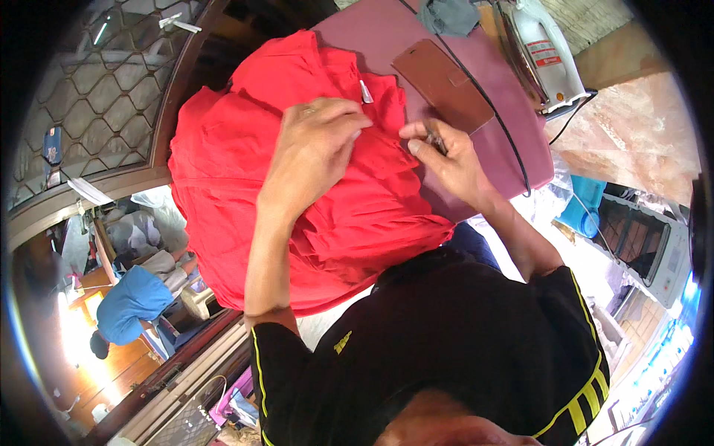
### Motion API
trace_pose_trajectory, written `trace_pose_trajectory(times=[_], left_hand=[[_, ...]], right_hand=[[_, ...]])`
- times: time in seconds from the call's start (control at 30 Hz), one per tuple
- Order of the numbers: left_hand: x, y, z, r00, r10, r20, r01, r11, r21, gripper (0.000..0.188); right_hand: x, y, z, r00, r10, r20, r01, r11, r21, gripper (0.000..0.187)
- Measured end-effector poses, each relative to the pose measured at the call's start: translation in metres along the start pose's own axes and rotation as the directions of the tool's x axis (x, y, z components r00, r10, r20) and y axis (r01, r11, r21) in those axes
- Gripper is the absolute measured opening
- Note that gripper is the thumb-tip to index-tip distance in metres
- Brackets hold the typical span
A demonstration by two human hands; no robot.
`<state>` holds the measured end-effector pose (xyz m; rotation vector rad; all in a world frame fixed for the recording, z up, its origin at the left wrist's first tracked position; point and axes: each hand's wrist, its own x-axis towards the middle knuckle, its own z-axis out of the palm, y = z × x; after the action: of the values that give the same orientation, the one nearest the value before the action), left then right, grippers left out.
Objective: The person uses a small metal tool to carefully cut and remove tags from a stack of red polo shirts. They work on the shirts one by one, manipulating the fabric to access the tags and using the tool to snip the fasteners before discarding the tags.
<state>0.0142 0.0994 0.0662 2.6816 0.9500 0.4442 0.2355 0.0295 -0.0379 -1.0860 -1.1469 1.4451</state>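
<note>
A red cloth garment (245, 160) lies bunched over the table and hangs down toward my lap. Above its upper right part is my left hand (316, 145), fingers bent and drawn together; whatever may be between the fingertips is too small to make out. My right hand (454, 163) is just right of the cloth's edge, closed round a small dark metal tool (436, 141) mostly hidden by the fingers, so its kind is unclear. Between and beyond the hands, a small white label (366, 92) sticks out of the red fabric.
A brown phone case (439, 82) lies on the mauve padded tabletop (372, 33), with a black cable (491, 100) running past it. At the far right stands a white iron (547, 56). A metal lattice (97, 97) is at left; a person in blue (134, 301) is beyond.
</note>
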Motion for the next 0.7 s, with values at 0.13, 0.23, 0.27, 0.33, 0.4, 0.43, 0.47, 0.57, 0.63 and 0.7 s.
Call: trace_pose_trajectory(times=[0.13, 0.23, 0.27, 0.33, 0.4, 0.43, 0.47, 0.57, 0.63, 0.7], left_hand=[[0.016, -0.006, 0.015, 0.966, -0.083, 0.245, 0.035, 0.980, 0.195, 0.018], [0.023, -0.012, 0.010, 0.943, -0.092, 0.321, 0.042, 0.986, 0.160, 0.020], [0.024, -0.015, 0.010, 0.938, -0.096, 0.333, 0.053, 0.989, 0.137, 0.021], [0.026, -0.017, 0.013, 0.953, -0.071, 0.294, 0.043, 0.994, 0.099, 0.023], [0.024, -0.019, 0.017, 0.974, -0.050, 0.223, 0.035, 0.997, 0.071, 0.018], [0.025, -0.019, 0.017, 0.972, -0.038, 0.232, 0.022, 0.997, 0.073, 0.019], [0.024, -0.019, 0.018, 0.971, -0.034, 0.238, 0.016, 0.997, 0.077, 0.020], [0.033, -0.013, 0.014, 0.935, -0.045, 0.352, -0.009, 0.988, 0.152, 0.020], [0.039, -0.014, 0.016, 0.929, -0.022, 0.370, -0.025, 0.992, 0.122, 0.019], [0.040, -0.019, 0.021, 0.956, 0.032, 0.293, -0.033, 0.999, -0.002, 0.017]], right_hand=[[0.015, 0.005, -0.002, 0.992, -0.001, 0.126, -0.012, 0.995, 0.099, 0.030], [0.035, 0.018, 0.003, 0.970, -0.145, 0.196, 0.159, 0.985, -0.059, 0.026], [0.041, 0.021, 0.007, 0.951, -0.213, 0.223, 0.243, 0.963, -0.119, 0.024], [0.044, 0.019, 0.006, 0.978, -0.036, 0.205, 0.051, 0.996, -0.070, 0.016], [0.050, 0.012, -0.007, 0.968, 0.095, 0.232, -0.076, 0.993, -0.091, 0.013], [0.052, 0.020, -0.012, 0.987, -0.014, 0.162, 0.029, 0.995, -0.092, 0.007], [0.052, 0.018, -0.018, 0.978, -0.176, 0.115, 0.175, 0.984, 0.017, 0.007], [0.050, 0.010, -0.032, 0.987, -0.158, -0.012, 0.157, 0.984, -0.082, 0.005], [0.045, 0.009, -0.031, 0.992, -0.122, -0.011, 0.122, 0.992, 0.018, 0.004], [0.045, 0.007, -0.030, 0.993, -0.114, -0.012, 0.115, 0.991, 0.072, 0.004]])
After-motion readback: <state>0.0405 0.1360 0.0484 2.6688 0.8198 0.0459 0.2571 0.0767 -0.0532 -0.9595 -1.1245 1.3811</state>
